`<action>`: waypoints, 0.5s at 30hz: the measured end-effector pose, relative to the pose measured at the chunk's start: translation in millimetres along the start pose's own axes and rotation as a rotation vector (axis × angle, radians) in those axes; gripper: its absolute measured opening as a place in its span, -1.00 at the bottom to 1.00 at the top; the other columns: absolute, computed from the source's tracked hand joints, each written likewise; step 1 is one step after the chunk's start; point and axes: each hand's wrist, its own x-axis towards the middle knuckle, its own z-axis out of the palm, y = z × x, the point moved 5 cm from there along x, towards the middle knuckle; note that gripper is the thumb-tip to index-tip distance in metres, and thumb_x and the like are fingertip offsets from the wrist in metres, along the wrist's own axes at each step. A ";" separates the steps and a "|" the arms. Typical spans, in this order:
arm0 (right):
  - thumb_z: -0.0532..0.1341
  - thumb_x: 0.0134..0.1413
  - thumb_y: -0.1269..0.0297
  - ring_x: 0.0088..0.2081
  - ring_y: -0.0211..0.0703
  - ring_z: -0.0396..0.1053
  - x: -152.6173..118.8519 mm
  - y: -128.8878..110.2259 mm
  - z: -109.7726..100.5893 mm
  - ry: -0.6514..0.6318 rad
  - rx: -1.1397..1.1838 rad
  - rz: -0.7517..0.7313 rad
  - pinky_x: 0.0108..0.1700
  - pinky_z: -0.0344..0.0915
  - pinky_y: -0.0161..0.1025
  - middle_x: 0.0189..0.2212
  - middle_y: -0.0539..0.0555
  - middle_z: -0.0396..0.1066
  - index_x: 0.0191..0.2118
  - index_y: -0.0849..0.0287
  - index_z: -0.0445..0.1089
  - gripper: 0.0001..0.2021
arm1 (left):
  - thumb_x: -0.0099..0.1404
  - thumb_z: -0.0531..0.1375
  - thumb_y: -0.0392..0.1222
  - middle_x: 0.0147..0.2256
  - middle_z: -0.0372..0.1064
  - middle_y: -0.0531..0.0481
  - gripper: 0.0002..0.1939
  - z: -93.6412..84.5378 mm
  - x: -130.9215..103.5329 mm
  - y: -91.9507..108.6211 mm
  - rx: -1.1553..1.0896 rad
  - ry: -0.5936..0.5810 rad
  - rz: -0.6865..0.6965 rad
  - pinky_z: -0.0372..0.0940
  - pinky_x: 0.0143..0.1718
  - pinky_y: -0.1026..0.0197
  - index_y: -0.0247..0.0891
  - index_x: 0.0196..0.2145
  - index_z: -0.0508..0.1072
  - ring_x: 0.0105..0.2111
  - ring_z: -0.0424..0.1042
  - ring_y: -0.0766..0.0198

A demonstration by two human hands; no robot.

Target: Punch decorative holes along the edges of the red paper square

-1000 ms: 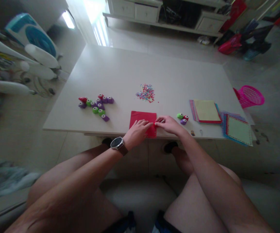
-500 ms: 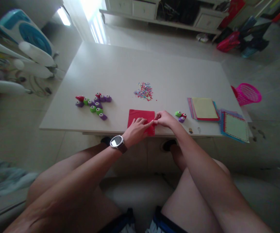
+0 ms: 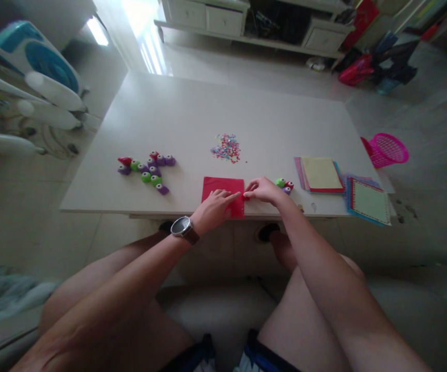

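Observation:
A red square sheet (image 3: 221,184) lies at the near edge of the white table. My left hand (image 3: 216,207) rests on it with the fingers spread and the palm down; a watch is on that wrist. At the sheet's right edge is my right hand (image 3: 261,190), its thumb and index finger pinched together on something too small to make out. Beyond the sheet sits a pile of small colourful pieces (image 3: 227,148). Small green, red and purple punches (image 3: 155,180) stand to the left, and a few more (image 3: 281,182) are just right of my right hand.
Coloured paper sheets (image 3: 321,174) lie in a stack on the right, beside a second stack with patterned edges (image 3: 369,201). Two small items, one a key-like piece (image 3: 313,207), lie near the front edge. A pink basket (image 3: 389,150) stands past the table's right end.
The whole view has shifted slightly. My right thumb and index finger have come a little away from my left fingertips, and the sheet's right edge now shows between my hands.

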 end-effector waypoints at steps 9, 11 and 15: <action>0.43 0.12 0.41 -0.20 -0.12 0.58 -9.1 12.4 -9.8 0.124 -0.080 -0.064 -0.17 0.42 -0.28 -0.18 0.17 0.67 -0.14 0.23 0.62 -0.84 | 0.38 0.15 -0.36 0.32 0.38 -0.22 -0.33 -1.3 -1.7 1.9 -0.032 -0.033 -0.037 0.21 0.40 -0.22 -0.20 0.42 0.30 0.35 0.29 -0.06; 0.40 0.12 0.46 -0.19 -0.12 0.58 -9.1 10.1 -8.5 0.138 -0.142 -0.102 -0.14 0.42 -0.28 -0.21 0.15 0.67 -0.15 0.22 0.62 -0.84 | 0.37 0.15 -0.37 0.33 0.38 -0.21 -0.33 -1.8 -2.0 2.1 -0.037 -0.029 -0.038 0.21 0.40 -0.22 -0.18 0.41 0.31 0.33 0.30 -0.06; 0.35 0.17 0.40 -0.16 -0.06 0.58 -14.3 10.4 -23.3 0.260 -0.346 -0.070 -0.11 0.40 -0.23 -0.20 0.16 0.66 -0.14 0.17 0.65 -0.84 | 0.37 0.15 -0.38 0.32 0.39 -0.22 -0.34 -1.6 -3.0 1.5 -0.041 -0.028 -0.045 0.21 0.41 -0.24 -0.20 0.40 0.33 0.34 0.30 -0.08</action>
